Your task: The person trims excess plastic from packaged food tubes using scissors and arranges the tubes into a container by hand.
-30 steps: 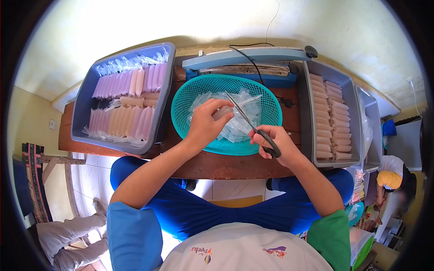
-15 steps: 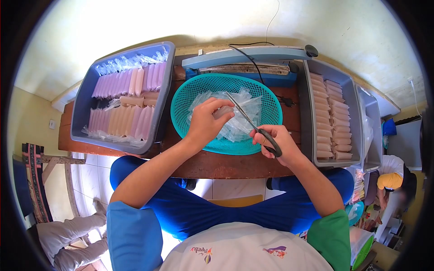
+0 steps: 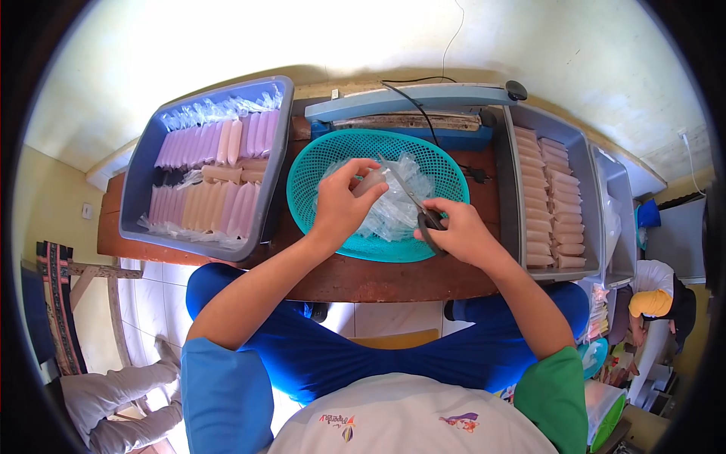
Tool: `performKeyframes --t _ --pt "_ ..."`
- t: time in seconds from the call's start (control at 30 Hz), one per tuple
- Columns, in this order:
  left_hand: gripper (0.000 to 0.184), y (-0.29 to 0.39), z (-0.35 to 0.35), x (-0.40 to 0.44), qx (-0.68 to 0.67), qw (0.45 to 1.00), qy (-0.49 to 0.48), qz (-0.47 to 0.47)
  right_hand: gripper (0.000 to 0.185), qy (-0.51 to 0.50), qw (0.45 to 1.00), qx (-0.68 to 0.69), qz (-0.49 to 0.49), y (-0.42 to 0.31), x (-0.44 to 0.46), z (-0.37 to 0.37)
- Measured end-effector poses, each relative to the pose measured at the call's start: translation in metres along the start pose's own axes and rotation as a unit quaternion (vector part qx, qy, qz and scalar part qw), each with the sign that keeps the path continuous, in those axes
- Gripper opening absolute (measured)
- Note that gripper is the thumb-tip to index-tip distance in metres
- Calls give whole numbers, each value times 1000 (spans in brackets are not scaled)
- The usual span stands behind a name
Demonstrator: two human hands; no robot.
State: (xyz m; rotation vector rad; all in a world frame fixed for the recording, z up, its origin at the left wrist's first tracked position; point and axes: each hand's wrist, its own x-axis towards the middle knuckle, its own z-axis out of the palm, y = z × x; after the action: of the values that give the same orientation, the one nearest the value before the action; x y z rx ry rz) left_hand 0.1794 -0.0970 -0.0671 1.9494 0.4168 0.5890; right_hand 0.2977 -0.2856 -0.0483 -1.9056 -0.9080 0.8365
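Over the teal mesh basket (image 3: pixel 302 191), my left hand (image 3: pixel 344 198) has its fingers closed round a small pale filled packet (image 3: pixel 369 184). My right hand (image 3: pixel 451 231) grips the dark handles of a pair of scissors (image 3: pixel 431 223). The scissor blades point up and left, close to the packet's right end. Clear plastic scraps (image 3: pixel 401 204) lie in the basket below both hands.
A grey bin (image 3: pixel 261 212) at the left holds purple and tan filled packets. Another grey bin (image 3: pixel 596 227) at the right holds rows of tan packets. Behind the basket is a blue sealer (image 3: pixel 423 97). A person (image 3: pixel 652 299) is at the far right; another person's legs (image 3: pixel 121 386) show lower left.
My right hand and the scissors have shifted slightly left and up. The packet in my left hand shows more clearly, and the blades have turned more upright.
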Motion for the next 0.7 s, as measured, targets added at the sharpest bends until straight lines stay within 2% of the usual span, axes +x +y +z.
performKeyframes --t 0.03,0.07,0.13,0.27,0.37,0.43,0.5,0.57,0.63,0.7 --pt "29 3 -1 1 -18 1000 9 -20 42 31 986 -124 -106 8 4 3" --pt "31 5 -2 1 -37 998 19 -40 42 32 986 -126 -109 11 7 6" --pt "30 5 -3 2 -46 998 24 -45 30 87 963 -199 -158 11 13 16" --pt "28 6 -7 2 -74 995 19 -61 23 80 954 -237 -165 19 23 37" --pt "28 -2 -5 4 -115 993 12 -31 15 64 935 -300 -179 23 26 47" --pt "25 1 -8 4 -125 992 1 -28 12 62 927 -338 -150 17 26 48" --pt "23 3 -8 3 -135 991 -10 -25 15 63 935 -297 -182 8 26 39" --pt "19 1 -6 2 -280 956 -34 -81 17 66 941 -256 -211 -5 20 30" --pt "18 12 -5 1 -322 941 -46 -89 26 31 989 -76 -124 -17 13 22" --pt "18 16 0 -1 -364 924 -56 -101 30 46 992 -25 -117 -17 8 16"
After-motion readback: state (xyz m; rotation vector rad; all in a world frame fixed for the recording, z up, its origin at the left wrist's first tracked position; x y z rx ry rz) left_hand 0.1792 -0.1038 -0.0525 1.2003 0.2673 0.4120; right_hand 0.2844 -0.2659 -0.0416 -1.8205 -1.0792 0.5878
